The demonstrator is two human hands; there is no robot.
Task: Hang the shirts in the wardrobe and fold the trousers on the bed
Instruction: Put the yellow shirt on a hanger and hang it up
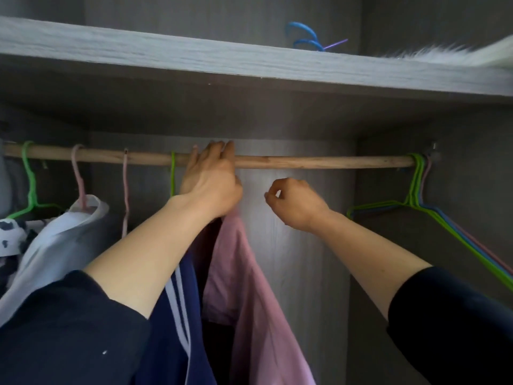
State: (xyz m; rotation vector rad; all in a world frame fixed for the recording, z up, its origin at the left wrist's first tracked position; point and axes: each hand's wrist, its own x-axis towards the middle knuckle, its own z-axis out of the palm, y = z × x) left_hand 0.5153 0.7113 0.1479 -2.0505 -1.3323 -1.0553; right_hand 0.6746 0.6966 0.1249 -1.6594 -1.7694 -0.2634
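Drapes left hand [211,180] over the wooden rod [305,162] above the pink shirt [249,273], can't tell if gripping anything. Curls right hand [294,202] up just right of it, holding nothing.

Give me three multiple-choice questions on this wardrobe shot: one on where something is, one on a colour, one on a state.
1. Where on the rod hangs the bunch of bare hangers? A left end; B right end; C middle.
2. The shirt under the left hand is: A pink; B yellow; C black.
3. The right hand is: A gripping the rod; B curled, below the rod; C spread flat.
Answers: B, they crowd its right end; A, pink cloth drapes below that hand; B, its fingers curl clear of the rod.
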